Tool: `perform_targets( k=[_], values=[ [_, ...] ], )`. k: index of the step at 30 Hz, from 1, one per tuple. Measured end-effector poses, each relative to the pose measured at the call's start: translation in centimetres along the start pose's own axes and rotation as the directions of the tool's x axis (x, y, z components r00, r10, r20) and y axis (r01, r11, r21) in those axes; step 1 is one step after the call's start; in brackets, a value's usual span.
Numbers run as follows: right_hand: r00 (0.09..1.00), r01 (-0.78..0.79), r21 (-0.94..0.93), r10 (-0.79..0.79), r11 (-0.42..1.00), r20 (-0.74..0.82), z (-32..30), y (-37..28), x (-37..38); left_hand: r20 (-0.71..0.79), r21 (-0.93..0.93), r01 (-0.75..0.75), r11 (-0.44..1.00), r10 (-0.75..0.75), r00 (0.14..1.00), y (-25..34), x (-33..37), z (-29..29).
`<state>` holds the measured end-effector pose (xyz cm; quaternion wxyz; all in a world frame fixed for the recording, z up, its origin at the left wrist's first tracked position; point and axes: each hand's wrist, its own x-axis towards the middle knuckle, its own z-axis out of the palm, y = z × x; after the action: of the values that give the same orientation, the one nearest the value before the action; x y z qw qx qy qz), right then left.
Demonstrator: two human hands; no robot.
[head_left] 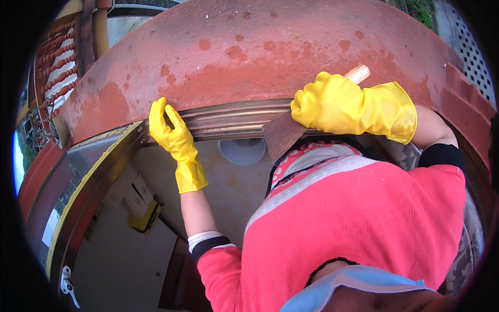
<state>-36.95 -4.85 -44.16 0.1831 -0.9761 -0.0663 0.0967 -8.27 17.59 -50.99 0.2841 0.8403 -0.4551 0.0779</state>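
My right hand, in a yellow rubber glove, is closed around the pale wooden handle of a scraper. Its flat, rusty-looking blade points down and to the left, over the inner edge of the brown metal window frame. The handle's end sticks out past the glove at the upper right. My left hand, gloved in the same yellow, rests at the left part of the frame, with thumb and fingers apart and nothing held. Its fingertips reach the edge of the red sill.
Dark wet spots mark the sill. On the left an opened window sash with a white handle swings inward. Below are a white bucket and a yellow-and-black object. A red baluster railing stands outside.
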Motion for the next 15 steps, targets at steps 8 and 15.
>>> perform_targets(
  k=[8, 15],
  values=[
    [0.982, -0.06, 0.061, 0.048, 0.996, 0.182, 1.9, -0.1, 0.7, -0.01, -0.027, 0.012, 1.0, -0.012, 1.0, 0.3, 0.2, -0.1],
    [0.993, 0.115, -0.003, -0.114, 0.993, 0.04, 1.6, -0.5, 5.4, -0.022, -0.037, -0.012, 0.999, 0.012, 1.0, -0.1, -0.1, -0.2]
  ],
)
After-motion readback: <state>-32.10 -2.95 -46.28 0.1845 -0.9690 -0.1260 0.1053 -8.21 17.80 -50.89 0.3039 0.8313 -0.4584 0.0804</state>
